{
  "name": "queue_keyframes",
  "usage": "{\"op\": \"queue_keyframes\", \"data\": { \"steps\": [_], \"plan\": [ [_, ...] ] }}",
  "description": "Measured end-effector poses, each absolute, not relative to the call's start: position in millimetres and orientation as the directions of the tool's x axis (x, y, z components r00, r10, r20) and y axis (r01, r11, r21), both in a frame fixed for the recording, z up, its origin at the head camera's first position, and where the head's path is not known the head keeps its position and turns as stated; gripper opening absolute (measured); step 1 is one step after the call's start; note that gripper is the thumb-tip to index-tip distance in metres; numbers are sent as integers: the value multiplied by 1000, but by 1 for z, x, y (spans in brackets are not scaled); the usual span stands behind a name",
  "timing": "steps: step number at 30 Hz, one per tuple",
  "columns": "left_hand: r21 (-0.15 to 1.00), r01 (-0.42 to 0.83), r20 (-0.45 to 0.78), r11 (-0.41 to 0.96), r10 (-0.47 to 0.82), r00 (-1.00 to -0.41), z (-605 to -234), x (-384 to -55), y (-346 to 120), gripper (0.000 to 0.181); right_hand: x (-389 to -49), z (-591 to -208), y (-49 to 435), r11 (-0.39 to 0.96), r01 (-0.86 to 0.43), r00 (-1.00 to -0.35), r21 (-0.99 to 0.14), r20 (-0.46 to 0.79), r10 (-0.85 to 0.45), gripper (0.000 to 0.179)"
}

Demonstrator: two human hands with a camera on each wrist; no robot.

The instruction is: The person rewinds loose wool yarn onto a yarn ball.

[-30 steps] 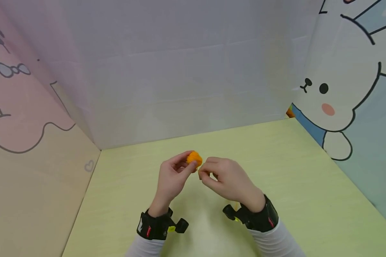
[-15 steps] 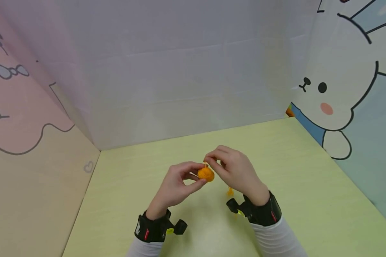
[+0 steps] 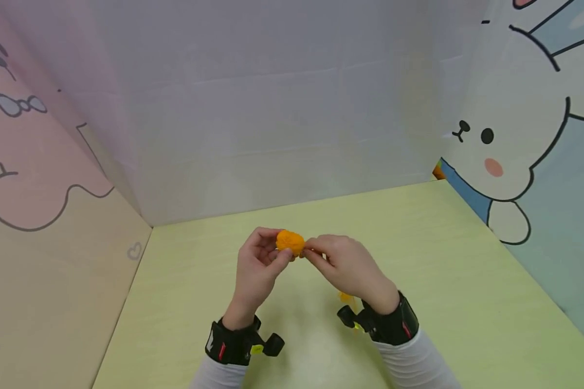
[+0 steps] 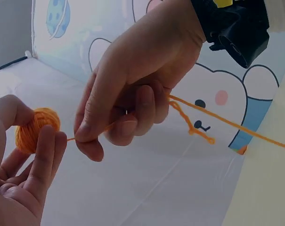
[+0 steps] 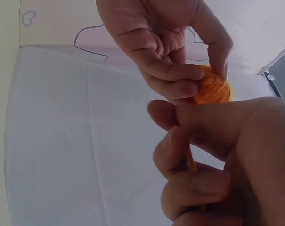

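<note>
Between the thumb and fingers of my left hand (image 3: 257, 267) is a small ball of orange yarn (image 3: 290, 242), held above the table. Right beside it, my right hand (image 3: 351, 266) pinches the yarn strand (image 4: 70, 139) between thumb and forefinger. In the left wrist view the strand runs from the ball into the right hand's curled fingers. It comes out behind them as a longer strand (image 4: 227, 120) with a loose tail (image 4: 191, 128). The right wrist view shows the ball (image 5: 213, 89) partly hidden behind the right thumb.
More orange yarn (image 3: 345, 296) shows under the right wrist, partly hidden by the arm. The light green table (image 3: 199, 302) meets a pale cloth backdrop (image 3: 272, 135) at the back. Printed side panels stand left and right. Each wrist wears a black strap with a camera (image 3: 274, 344).
The right hand rose above the ball half a second ago and has come down to its right side. The ball has moved left and away, and turned in the left fingers.
</note>
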State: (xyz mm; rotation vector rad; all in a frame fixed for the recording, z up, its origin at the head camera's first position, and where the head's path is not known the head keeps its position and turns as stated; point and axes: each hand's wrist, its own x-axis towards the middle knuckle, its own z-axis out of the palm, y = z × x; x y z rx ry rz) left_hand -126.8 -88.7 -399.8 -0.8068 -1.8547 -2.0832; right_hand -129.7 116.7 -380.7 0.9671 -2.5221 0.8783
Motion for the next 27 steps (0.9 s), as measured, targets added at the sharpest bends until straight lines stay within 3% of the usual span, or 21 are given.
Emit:
{"op": "queue_keyframes", "data": {
  "steps": [5,10,14,17,22,27],
  "plan": [
    [882,422,443,-209,60,-895,-401,-130,-90,35,-122,-379,116,559,-716,-698,-418,389,-602,11],
    [886,464,464,-17,19,-886,-407,-137,-91,34,-114,-375,120,527,-750,-660,-398,417,-625,14],
    [809,547,538,215,102,-837,-410,-141,-92,31,-112,-371,127,498,-781,-622,-377,538,-569,15],
    [731,613,565,302,236,-790,-411,-142,-93,32,-112,-369,132,477,-798,-593,-369,623,-510,11],
    [642,718,565,269,468,-680,-408,-139,-91,36,-118,-367,139,483,-793,-581,-371,700,-416,6],
    [620,763,563,181,575,-593,-403,-134,-87,38,-126,-368,143,550,-742,-627,-384,687,-366,7]
  ]
}}
